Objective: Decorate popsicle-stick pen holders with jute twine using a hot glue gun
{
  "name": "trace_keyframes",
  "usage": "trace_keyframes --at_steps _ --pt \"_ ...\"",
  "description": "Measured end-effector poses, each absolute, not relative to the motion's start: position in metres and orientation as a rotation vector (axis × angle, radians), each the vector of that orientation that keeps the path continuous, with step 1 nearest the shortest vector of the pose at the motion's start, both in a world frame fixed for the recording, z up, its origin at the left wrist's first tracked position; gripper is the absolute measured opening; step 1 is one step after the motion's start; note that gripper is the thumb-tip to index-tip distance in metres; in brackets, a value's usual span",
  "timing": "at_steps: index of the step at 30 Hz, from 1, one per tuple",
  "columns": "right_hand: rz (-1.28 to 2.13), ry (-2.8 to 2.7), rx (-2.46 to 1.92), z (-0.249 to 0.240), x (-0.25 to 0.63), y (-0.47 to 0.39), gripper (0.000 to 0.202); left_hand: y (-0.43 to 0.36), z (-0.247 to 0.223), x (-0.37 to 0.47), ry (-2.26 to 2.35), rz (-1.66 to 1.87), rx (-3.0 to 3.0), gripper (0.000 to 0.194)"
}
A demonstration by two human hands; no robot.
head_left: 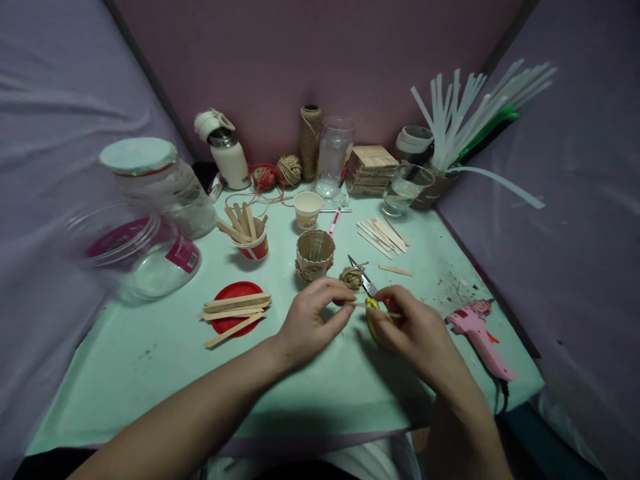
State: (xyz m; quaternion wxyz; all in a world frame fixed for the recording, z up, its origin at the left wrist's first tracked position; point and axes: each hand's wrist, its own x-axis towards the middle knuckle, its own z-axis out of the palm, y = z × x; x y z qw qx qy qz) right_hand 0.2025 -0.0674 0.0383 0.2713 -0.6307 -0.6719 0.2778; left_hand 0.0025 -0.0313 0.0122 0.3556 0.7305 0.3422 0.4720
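Note:
Between my two hands runs a short light-brown strand of twine (pixel 359 305). My left hand (pixel 316 319) pinches one end with thumb and forefinger. The other end goes into the closed fingers of my right hand (pixel 411 328), which hides part of it. Just beyond the strand sits a small ball of twine (pixel 351 278). Scissors (pixel 369 285) lie beside the ball, blades pointing away, their yellow handle partly under my right hand. Behind my left hand stands a cup covered in a brown decorated layer (pixel 314 257).
Craft sticks lie on a red lid (pixel 220 288) at left and fill a paper cup (pixel 255 251). A pink glue gun (pixel 481 337) rests at right. Thin sticks (pixel 383 237), a paper cup (pixel 307 212), jars and glue sticks (pixel 453 127) stand or lie farther back.

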Motion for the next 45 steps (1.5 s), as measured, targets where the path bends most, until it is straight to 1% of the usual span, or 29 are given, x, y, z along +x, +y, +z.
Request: trace_keyframes --at_steps 1,3,4,5,8,9,12,15,20,26,32,37,41,43,44,45 --pt "0.875 -1.922 -1.606 0.043 0.208 -0.071 0.028 -0.032 0.012 0.001 0.831 1.311 1.972 0.015" --pt "1.055 -2.047 -1.424 0.054 0.217 -0.075 0.051 -0.035 0.012 0.0 0.711 1.407 2.116 0.023" --pt "1.098 -2.042 -1.37 0.059 0.221 -0.075 0.059 -0.036 0.011 -0.001 0.657 1.423 2.173 0.025" --pt "1.12 -1.999 -1.355 0.062 0.222 -0.072 0.06 -0.037 0.011 -0.001 0.61 1.433 2.224 0.027" --pt "1.152 -1.782 -1.422 0.067 0.217 -0.06 0.035 -0.039 0.008 0.0 0.497 1.459 2.351 0.027" --pt "1.168 -1.718 -1.439 0.066 0.212 -0.055 0.033 -0.04 0.008 0.0 0.469 1.458 2.382 0.028" --pt "1.273 -1.563 -1.398 0.055 0.196 -0.044 0.037 -0.04 0.007 0.0 0.433 1.405 2.445 0.027" --pt "1.374 -1.406 -1.327 0.043 0.185 -0.039 0.031 -0.04 0.007 0.0 0.437 1.342 2.459 0.026" --pt "1.321 -1.214 -1.26 0.037 0.177 -0.035 0.025 -0.04 0.006 0.0 0.489 1.32 2.386 0.027" --pt "1.381 -0.974 -1.208 0.039 0.17 -0.029 0.031 -0.039 0.007 0.004 0.494 1.294 2.268 0.018" --pt "1.508 -0.89 -1.177 0.03 0.171 -0.028 0.035 -0.043 0.007 0.005 0.495 1.284 2.193 0.013" --pt "1.452 -0.919 -1.198 0.021 0.172 -0.027 0.033 -0.043 0.007 0.002 0.72 1.317 2.072 0.013" --pt "1.265 -1.026 -1.24 0.012 0.172 -0.027 0.029 -0.04 0.009 -0.001 0.952 1.418 2.094 0.014" --pt "1.167 -1.056 -1.271 0.01 0.17 -0.027 0.029 -0.037 0.009 -0.004 1.074 1.555 2.131 0.013" --pt "1.137 -1.067 -1.28 0.01 0.17 -0.027 0.029 -0.034 0.008 -0.006 1.169 1.654 2.117 0.018" --pt "1.121 -1.076 -1.285 0.01 0.169 -0.027 0.029 -0.031 0.007 -0.007 1.289 1.755 2.069 0.027"
